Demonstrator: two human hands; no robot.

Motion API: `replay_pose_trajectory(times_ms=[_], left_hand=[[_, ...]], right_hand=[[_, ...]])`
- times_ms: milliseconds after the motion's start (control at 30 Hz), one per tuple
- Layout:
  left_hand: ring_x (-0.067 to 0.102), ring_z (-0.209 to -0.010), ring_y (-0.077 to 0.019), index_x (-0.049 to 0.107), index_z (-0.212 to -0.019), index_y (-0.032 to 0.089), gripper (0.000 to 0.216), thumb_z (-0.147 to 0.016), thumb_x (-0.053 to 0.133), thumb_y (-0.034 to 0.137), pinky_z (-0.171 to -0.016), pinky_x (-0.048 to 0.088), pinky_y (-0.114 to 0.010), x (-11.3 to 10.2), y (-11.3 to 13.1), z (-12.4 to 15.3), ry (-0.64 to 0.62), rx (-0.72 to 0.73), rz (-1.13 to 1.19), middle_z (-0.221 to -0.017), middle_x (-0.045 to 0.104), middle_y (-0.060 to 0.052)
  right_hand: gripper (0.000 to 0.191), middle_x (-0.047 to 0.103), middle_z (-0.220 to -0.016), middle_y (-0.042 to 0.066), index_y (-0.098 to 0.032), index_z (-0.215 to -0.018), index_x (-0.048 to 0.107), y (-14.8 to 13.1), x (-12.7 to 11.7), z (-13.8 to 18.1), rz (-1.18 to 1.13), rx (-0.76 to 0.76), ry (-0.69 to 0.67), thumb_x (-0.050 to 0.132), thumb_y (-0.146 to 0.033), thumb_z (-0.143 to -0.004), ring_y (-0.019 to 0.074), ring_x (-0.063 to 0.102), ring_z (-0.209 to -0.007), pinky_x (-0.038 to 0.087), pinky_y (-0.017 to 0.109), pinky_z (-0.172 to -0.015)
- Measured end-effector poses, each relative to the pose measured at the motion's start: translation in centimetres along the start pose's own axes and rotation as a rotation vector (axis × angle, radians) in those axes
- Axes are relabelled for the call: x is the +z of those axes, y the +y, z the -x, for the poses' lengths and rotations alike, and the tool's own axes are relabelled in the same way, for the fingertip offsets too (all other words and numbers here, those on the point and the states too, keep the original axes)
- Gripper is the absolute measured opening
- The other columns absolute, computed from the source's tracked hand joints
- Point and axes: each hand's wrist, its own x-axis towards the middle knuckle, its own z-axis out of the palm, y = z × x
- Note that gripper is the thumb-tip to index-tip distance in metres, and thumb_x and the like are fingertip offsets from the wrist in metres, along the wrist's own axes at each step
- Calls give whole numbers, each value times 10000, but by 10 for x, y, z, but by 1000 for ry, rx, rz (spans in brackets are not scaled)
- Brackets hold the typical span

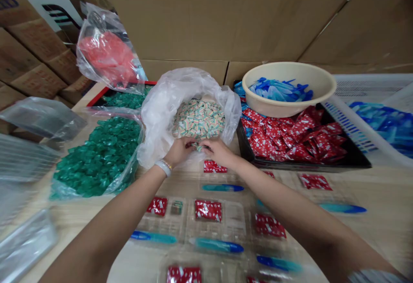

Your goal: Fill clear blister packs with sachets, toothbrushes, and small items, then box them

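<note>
A cloudy plastic bag [158, 115] stands open before me, filled with small pale pieces with green and orange stripes [200, 119]. At its front edge my left hand [180, 150] and my right hand [217, 150] almost meet, fingers curled and pinched. A small striped piece [198, 148] shows between their fingertips; which hand bears more of it is unclear. Just below lies a red patterned packet [214, 166]. Nearer me, clear trays [234, 218] hold red packets [208, 210] and blue-and-turquoise pen-shaped items [219, 245]. One compartment has a small striped piece [177, 207].
To the left lies a bag of green pieces [97, 158], with stacked clear plastic [22, 158] beyond. On the right, a black tray [309, 165] of red packets sits under a cream basin [290, 109]. A white basket [364, 136] stands farther right; cardboard [209, 16] rises behind.
</note>
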Motion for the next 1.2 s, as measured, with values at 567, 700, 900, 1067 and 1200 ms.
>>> replay_pose_trajectory(times_ms=[567, 700, 900, 1067, 1200], left_hand=[[533, -905, -150, 605, -968, 148, 231, -781, 470, 137, -837, 401, -256, -2, 4, 13, 42, 207, -91, -949, 601, -65], [541, -859, -156, 627, -899, 146, 208, -773, 462, 130, -808, 406, -251, -4, 10, 8, -20, 168, -170, -886, 613, -61], [541, -821, -169, 625, -875, 131, 225, -774, 424, 129, -783, 403, -263, 0, 24, 1, -61, 138, -360, -849, 605, -71], [545, -835, -196, 638, -859, 111, 225, -748, 444, 137, -786, 395, -286, 4, 29, -6, -60, 81, -447, -839, 619, -99], [551, -822, -190, 636, -909, 107, 244, -749, 469, 182, -784, 394, -286, -4, 37, -10, 124, -45, -392, -866, 636, -94]], right_hand=[[135, 625, -816, 29, -157, -859, 608, 8, 5, -5, 30, -52, -63, 535, -136, -748, 148, 497, -763, 371, 276, -728], [117, 607, -814, 31, -158, -828, 599, 3, 4, -10, 133, -78, -108, 520, -122, -750, 151, 499, -781, 365, 285, -757], [125, 583, -861, 80, -143, -832, 586, -10, -1, -7, 319, 27, -50, 480, -135, -767, 192, 499, -862, 358, 324, -802], [183, 580, -884, 98, -134, -860, 584, -14, -1, -7, 399, 78, -96, 426, -101, -773, 201, 494, -880, 345, 346, -832], [206, 569, -911, 107, -128, -889, 580, -22, -10, -6, 443, 116, 29, 410, -107, -776, 208, 486, -894, 351, 343, -819]])
